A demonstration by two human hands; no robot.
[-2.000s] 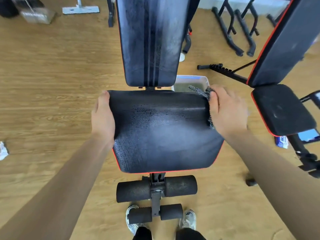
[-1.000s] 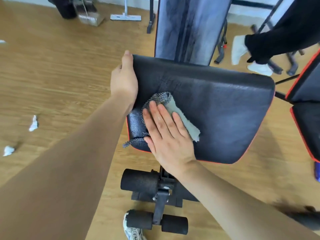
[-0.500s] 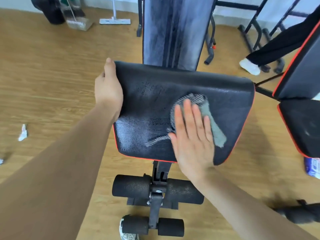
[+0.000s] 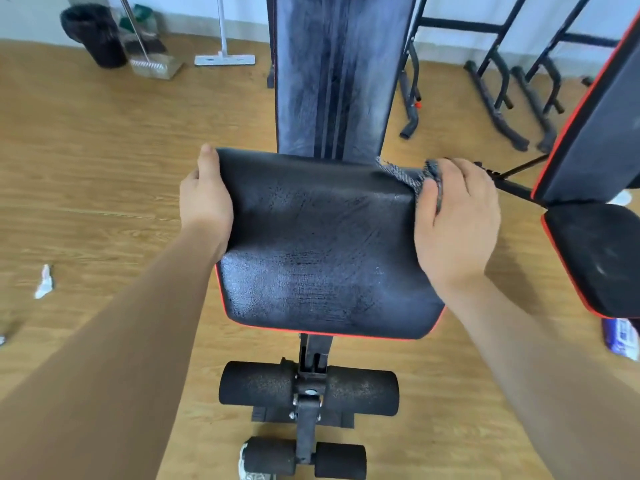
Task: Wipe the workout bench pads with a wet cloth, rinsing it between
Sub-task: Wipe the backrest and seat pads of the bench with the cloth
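A black seat pad [image 4: 318, 247] with a red lower rim fills the middle of the view, its surface streaked with wet marks. Behind it rises the dark back pad [image 4: 336, 71], also streaked. My left hand [image 4: 206, 199] clasps the seat pad's left edge, thumb up along the corner. My right hand [image 4: 457, 223] presses a grey patterned cloth [image 4: 412, 176] against the pad's right edge near the far corner; most of the cloth is hidden under the palm.
Foam leg rollers [image 4: 308, 386] sit below the seat. A second red-trimmed bench [image 4: 599, 216] stands at the right, with black metal frames [image 4: 502, 95] behind. A bin [image 4: 95, 34], dustpan and mop head [image 4: 224, 59] line the far wall. Paper scraps [image 4: 44, 282] lie on the wood floor.
My right hand has swept the cloth from the seat pad's middle across to its right edge. The left hand has kept its hold on the left edge. The other person's leg has left the view.
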